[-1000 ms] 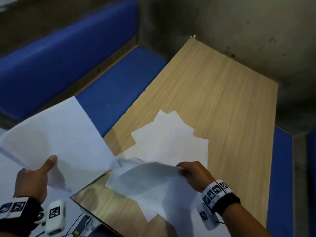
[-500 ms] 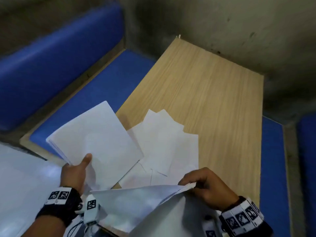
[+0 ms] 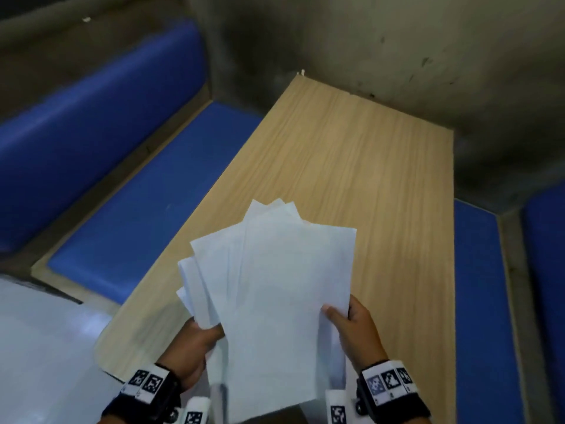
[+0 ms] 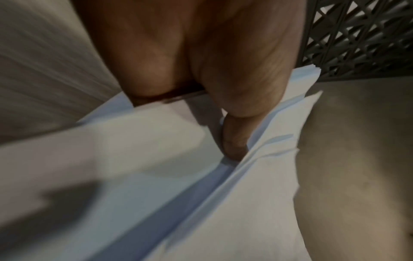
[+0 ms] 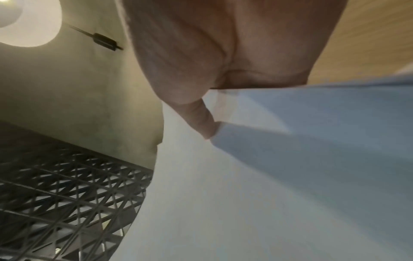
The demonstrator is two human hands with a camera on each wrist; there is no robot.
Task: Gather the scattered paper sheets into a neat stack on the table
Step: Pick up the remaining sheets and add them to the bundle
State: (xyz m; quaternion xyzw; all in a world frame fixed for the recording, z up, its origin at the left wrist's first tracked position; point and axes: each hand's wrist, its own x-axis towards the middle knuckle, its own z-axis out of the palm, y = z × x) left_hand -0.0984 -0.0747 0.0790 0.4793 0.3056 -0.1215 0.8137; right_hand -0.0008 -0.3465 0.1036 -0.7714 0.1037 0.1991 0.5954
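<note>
Several white paper sheets (image 3: 275, 295) are held together as a loose, fanned bundle above the near end of the wooden table (image 3: 382, 179). My left hand (image 3: 198, 341) grips the bundle's lower left side, its thumb (image 4: 234, 144) lying between sheets of paper (image 4: 134, 176). On the lower right edge my right hand (image 3: 348, 319) holds the bundle, thumb (image 5: 205, 123) on top of the paper (image 5: 290, 176). The corners at the far end stick out unevenly. Whether any sheet lies on the table under the bundle is hidden.
Blue padded benches (image 3: 137, 194) run along the table's left, and another (image 3: 483, 301) along its right. A grey concrete wall (image 3: 397, 41) closes the far end. A pale floor (image 3: 36, 347) lies at the lower left. The far table half shows bare wood.
The left hand brought its sheets rightward over the table. The right hand lifted the sheets from the table, and both sets now form one bundle held by both hands.
</note>
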